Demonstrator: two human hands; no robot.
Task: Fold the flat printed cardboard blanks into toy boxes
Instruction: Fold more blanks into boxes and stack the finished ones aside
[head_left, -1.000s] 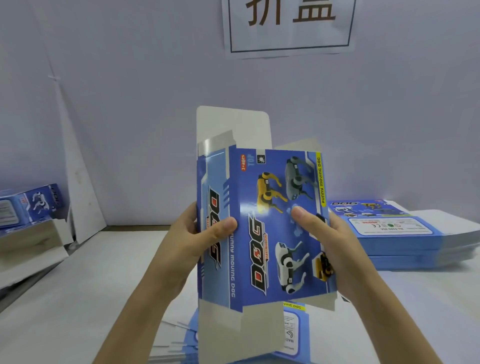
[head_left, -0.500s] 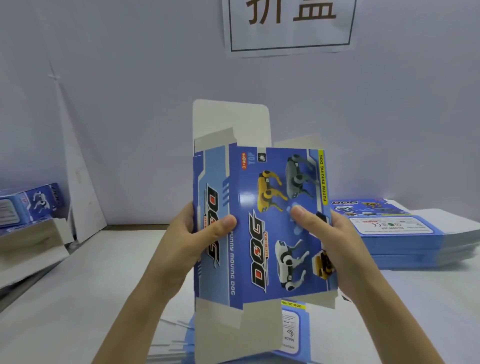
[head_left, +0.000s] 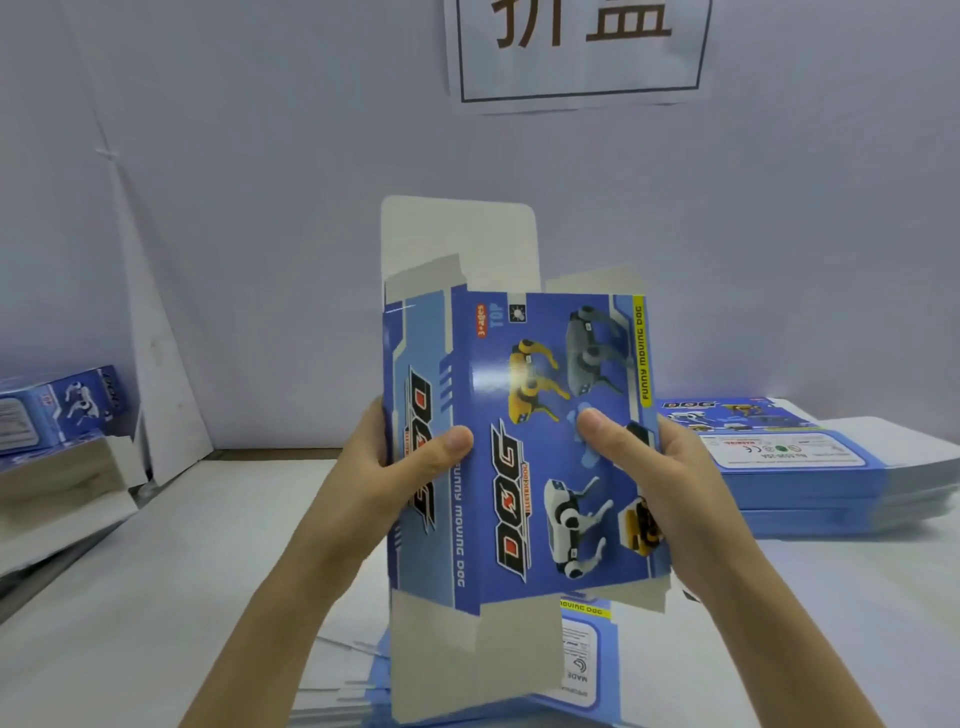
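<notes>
Item under work: one printed blue cardboard blank (head_left: 519, 441), held upright in mid-air above the near middle of the bench (head_left: 156, 597), clear of its surface. It is partly opened into a sleeve. The narrow side panel bearing the word "DOG" faces left, and the wide front panel with toy dog pictures faces the camera. The grey top flaps stand up unfolded, the tallest at the upper left. The bottom flaps hang down open.

Left hand (head_left: 395, 467): grasping the blank at its left edge. The thumb lies across the side panel up to the fold line. The other fingers are behind the card and hidden.

Right hand (head_left: 660, 478): grasping the blank at its right edge. The thumb presses on the front panel near its centre. The remaining fingers are wrapped behind and cannot be seen.

Stock: a stack of flat blanks (head_left: 831, 483) lies on the bench at the right, behind the right hand and apart from the held piece. More loose blanks (head_left: 582, 654) lie on the bench directly below the held piece, at the near edge.

Other: folded boxes (head_left: 57, 405) sit at the far left. A white board (head_left: 156, 338) leans against the wall (head_left: 779, 234) beside them. A paper sign (head_left: 576, 47) with dark characters is fixed high on that wall.
</notes>
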